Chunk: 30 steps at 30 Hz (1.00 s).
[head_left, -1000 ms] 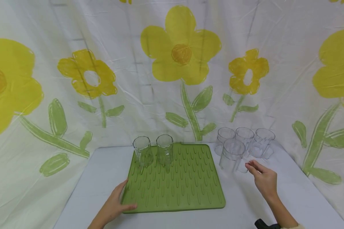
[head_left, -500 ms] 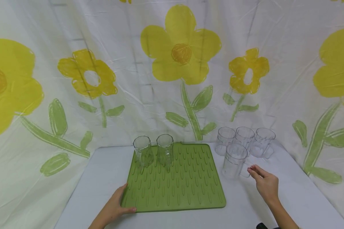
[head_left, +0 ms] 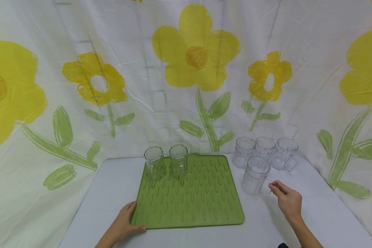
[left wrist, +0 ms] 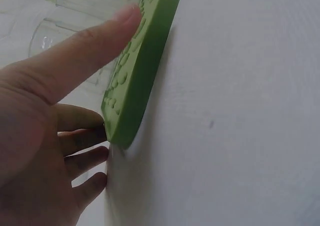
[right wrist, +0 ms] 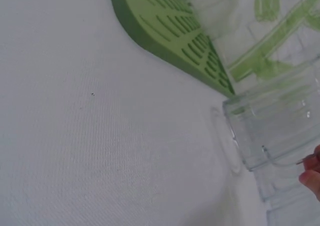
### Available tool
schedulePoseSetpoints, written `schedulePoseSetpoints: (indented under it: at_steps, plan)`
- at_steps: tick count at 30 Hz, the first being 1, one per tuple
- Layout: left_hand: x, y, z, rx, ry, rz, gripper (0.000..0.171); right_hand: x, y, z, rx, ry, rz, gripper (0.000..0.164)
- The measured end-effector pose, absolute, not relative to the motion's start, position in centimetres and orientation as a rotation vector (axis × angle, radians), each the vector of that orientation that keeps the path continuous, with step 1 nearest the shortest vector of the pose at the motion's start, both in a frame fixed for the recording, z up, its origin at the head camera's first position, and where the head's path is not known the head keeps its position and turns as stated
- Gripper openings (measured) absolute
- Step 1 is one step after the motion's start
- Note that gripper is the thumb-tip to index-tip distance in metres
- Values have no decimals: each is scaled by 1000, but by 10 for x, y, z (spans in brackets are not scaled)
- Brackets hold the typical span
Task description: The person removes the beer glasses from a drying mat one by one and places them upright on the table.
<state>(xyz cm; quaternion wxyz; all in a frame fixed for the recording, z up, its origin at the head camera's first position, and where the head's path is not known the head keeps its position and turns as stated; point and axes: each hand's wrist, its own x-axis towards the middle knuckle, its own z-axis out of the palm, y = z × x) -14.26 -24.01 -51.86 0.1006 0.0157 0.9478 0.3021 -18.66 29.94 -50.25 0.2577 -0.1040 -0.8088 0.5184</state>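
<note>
My right hand [head_left: 289, 203] pinches the handle of a clear glass mug [head_left: 255, 179], to the right of the green ridged drying mat [head_left: 192, 203]. The right wrist view shows the mug's base close over the white table, with only my fingertips [right wrist: 311, 178] in sight at the handle. My left hand [head_left: 121, 222] rests at the mat's front left corner. Its fingers touch the left edge, and the thumb [left wrist: 100, 48] stretches along the front edge. On the mat's back left stand two glass mugs [head_left: 155, 165] side by side, handles toward me.
Behind the held mug, three more glass mugs [head_left: 265, 146] stand close together at the table's back right. A white cloth [head_left: 161, 113] with yellow flowers hangs behind the table [head_left: 210, 237].
My right hand has drawn the mug slightly right and toward me, away from the three mugs behind it. My left hand has barely moved at the mat's corner.
</note>
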Motion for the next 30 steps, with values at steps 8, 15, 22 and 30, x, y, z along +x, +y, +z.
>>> schedulePoseSetpoints:
  at_steps: [8,15,22,30]
  plan:
    - [-143,-244,-521,48,2799,889,110,-187,299,-507,-300,-2179,1408,31]
    - [-145,-241,-520,3,2781,899,112,-186,300,-510,-330,-2171,1420,32]
    - [-147,-240,-521,-37,2762,910,115,-186,299,-514,-359,-2146,1469,30]
    - [-147,-239,-520,-42,2771,903,114,-182,298,-512,-361,-2186,1453,32]
